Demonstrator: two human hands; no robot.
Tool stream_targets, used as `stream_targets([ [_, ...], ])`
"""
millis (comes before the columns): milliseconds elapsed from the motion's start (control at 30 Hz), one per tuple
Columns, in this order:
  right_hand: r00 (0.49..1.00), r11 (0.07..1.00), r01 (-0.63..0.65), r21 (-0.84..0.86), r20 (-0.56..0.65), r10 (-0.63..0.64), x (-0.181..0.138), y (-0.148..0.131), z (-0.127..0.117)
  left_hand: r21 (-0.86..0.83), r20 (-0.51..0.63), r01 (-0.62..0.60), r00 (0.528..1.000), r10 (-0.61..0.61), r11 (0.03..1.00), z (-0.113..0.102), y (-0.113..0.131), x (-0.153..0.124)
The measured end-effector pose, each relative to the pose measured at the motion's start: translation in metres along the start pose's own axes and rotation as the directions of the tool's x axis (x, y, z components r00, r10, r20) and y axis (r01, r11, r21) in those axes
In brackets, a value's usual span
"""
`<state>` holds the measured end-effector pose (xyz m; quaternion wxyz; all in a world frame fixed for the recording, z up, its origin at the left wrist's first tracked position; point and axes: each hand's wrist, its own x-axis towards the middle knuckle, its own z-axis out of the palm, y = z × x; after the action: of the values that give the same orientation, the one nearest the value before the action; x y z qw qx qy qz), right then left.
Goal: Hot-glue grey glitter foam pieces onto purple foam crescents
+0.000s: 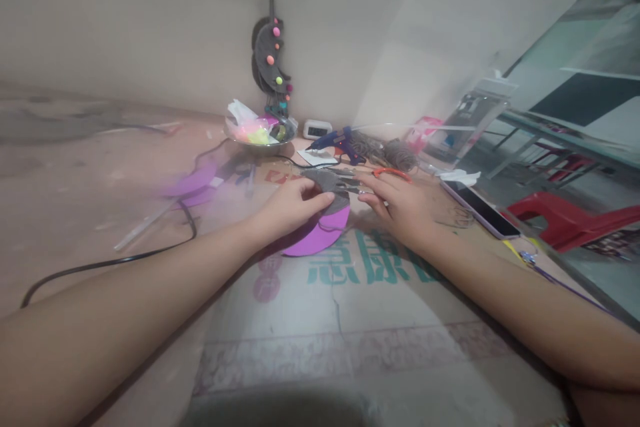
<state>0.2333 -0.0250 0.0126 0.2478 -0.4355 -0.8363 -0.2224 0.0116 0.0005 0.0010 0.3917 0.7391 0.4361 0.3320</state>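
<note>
My left hand (293, 205) pinches a dark grey piece of felt (325, 180) between thumb and fingers. Under it lies a purple sheet (317, 237) with a curved edge, partly covered by the grey piece and my thumb. In my right hand (407, 207) is a pair of scissors with an orange handle (393, 174). The scissors' blades (350, 181) are parted and point left at the grey felt's right edge; blur hides whether they touch it. A thin strand seems to lie across the purple sheet.
Behind my hands are a blue glue gun (337, 140), grey yarn (395, 152), a small digital clock (317, 129) and a bowl (263, 140) of colourful bits. A grey crescent ornament (270, 57) hangs there. A phone (480, 209) lies right; purple pieces (193, 183) and a black cord (125, 258) left.
</note>
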Motion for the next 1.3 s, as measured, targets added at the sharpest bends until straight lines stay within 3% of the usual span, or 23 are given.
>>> stream_targets([
  [133,0.999,0.999,-0.030,0.031,0.025,0.030,0.0011,0.0000,-0.0006,0.009,0.000,-0.007,1.000,0.007,1.000,-0.0003,0.0002,0.0000],
  [933,0.996,0.997,0.082,-0.014,-0.039,-0.083,0.0001,0.0003,0.0000,-0.014,0.040,-0.043,0.998,0.044,0.999,0.0003,-0.0024,0.0011],
  [1300,0.992,0.959,-0.120,0.255,0.002,0.124,-0.0004,0.0026,0.0002,-0.019,0.030,-0.035,0.999,0.036,0.999,0.0004,-0.0040,0.0021],
])
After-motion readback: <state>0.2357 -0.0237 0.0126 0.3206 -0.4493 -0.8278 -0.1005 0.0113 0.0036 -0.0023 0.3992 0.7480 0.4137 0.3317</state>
